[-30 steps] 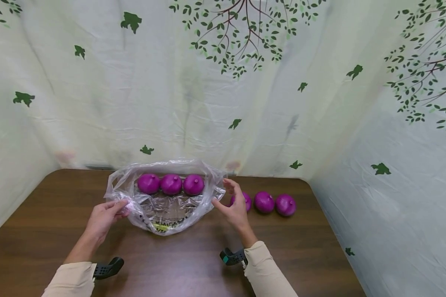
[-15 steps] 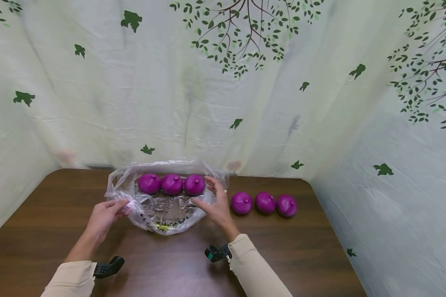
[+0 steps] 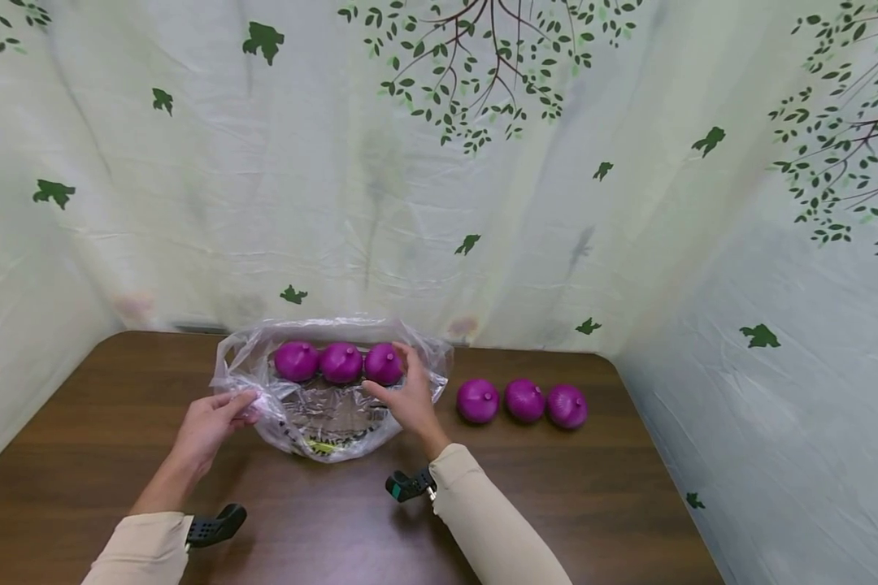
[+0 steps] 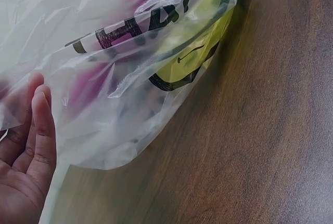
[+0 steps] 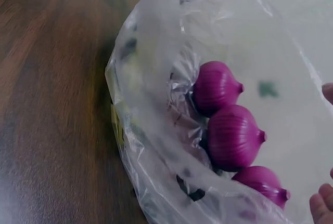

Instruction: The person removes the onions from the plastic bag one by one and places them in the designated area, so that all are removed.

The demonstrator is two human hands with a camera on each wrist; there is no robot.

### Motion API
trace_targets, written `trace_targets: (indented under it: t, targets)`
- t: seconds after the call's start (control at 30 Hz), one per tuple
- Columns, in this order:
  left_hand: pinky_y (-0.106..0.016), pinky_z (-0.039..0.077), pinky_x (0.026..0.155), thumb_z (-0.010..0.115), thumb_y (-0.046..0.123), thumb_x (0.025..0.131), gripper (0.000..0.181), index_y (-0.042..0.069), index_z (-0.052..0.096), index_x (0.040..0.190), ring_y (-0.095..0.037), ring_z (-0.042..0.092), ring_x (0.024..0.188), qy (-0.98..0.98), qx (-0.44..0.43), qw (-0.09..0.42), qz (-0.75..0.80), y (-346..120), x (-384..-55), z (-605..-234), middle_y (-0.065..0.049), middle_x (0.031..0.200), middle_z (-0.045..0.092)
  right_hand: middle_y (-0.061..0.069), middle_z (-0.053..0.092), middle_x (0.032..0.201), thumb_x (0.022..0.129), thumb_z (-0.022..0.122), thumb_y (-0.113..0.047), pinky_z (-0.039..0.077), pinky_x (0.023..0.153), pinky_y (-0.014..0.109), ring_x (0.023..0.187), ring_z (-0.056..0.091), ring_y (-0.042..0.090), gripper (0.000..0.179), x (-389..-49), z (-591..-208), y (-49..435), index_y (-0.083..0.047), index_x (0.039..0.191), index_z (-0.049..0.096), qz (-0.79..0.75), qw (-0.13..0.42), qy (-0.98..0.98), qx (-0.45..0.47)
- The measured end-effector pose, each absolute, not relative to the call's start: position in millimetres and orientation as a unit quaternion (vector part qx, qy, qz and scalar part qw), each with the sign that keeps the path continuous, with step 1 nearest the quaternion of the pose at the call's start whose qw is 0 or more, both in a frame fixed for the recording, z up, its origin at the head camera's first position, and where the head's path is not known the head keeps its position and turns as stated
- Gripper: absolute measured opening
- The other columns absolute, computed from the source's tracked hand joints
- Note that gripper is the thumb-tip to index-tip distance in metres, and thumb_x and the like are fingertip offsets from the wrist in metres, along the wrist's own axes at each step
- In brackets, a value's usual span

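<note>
A clear plastic bag [image 3: 336, 447] with black and yellow print lies with its mouth spread wide. Inside it three purple onions [image 3: 341, 363] sit in a row. My left hand [image 3: 208, 429] pinches the bag's left rim between thumb and fingers. Over the bag's right side, my right hand [image 3: 411, 400] has its thumb and fingers spread beside the rightmost onion [image 5: 263, 183] of the row. The right wrist view shows a gap between those fingers and the onion. Three more purple onions [image 3: 524, 400] stand in a row on the table, right of the bag.
The brown wooden table [image 3: 322, 528] has its back edge against a pale curtain [image 3: 322, 179] with printed leaves and branches. Another stretch of curtain closes off the right side. A black wrist camera [image 3: 217, 526] is strapped to the left wrist, another to the right.
My right hand has moved left from the bag's right rim to beside the rightmost onion inside. The left hand keeps its pinch on the rim. The onions have not moved.
</note>
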State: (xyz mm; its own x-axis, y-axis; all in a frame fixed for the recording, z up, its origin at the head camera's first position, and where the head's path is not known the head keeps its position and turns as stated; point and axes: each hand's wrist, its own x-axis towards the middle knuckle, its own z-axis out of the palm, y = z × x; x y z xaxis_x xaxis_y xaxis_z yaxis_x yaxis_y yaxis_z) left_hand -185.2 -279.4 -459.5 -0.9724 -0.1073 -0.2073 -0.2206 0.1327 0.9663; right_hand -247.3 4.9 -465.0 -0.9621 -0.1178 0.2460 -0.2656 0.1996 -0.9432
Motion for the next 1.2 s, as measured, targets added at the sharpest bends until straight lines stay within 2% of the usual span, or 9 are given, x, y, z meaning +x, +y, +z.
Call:
trace_targets:
  t: [0.3,0.57,0.9,1.2]
  targets:
    - [-0.017,0.051,0.074,0.06,0.034,0.096,0.025,0.011,0.071,0.099,-0.002,0.065,0.073,0.749,-0.109,0.036,0.653,-282.2,-184.2,-459.9,0.013,0.074,0.065,0.015,0.052,0.136,0.073,0.084,-0.021,0.042,0.1,0.048,0.123,0.05,0.032,0.076,-261.8,-477.0,-3.4,-0.014,0.137,0.045,0.592,0.056,-0.799,0.09]
    - [-0.023,0.046,0.073,0.059,0.035,0.096,0.019,0.02,0.072,0.093,-0.003,0.064,0.072,0.755,-0.117,0.04,0.644,-282.2,-182.7,-463.0,0.014,0.071,0.066,0.014,0.056,0.13,0.071,0.085,-0.016,0.044,0.098,0.045,0.118,0.053,0.031,0.074,-270.7,-487.1,-0.5,-0.01,0.135,0.049,0.564,0.06,-0.818,0.096]
    - [-0.025,0.045,0.075,0.059,0.035,0.096,0.022,0.017,0.072,0.094,-0.001,0.064,0.073,0.758,-0.12,0.044,0.64,-282.2,-183.0,-464.6,0.015,0.072,0.066,0.012,0.056,0.132,0.068,0.086,-0.013,0.041,0.102,0.042,0.12,0.052,0.028,0.074,-286.4,-496.1,2.0,-0.006,0.134,0.052,0.526,0.063,-0.84,0.12]
    - [-0.028,0.044,0.077,0.059,0.038,0.096,0.038,0.005,0.07,0.108,-0.002,0.064,0.074,0.769,-0.125,0.044,0.626,-282.1,-181.9,-461.8,0.013,0.074,0.067,0.013,0.06,0.122,0.068,0.087,-0.017,0.045,0.097,0.041,0.114,0.055,0.029,0.068,-297.0,-498.0,2.8,-0.003,0.127,0.055,0.484,0.043,-0.865,0.121]
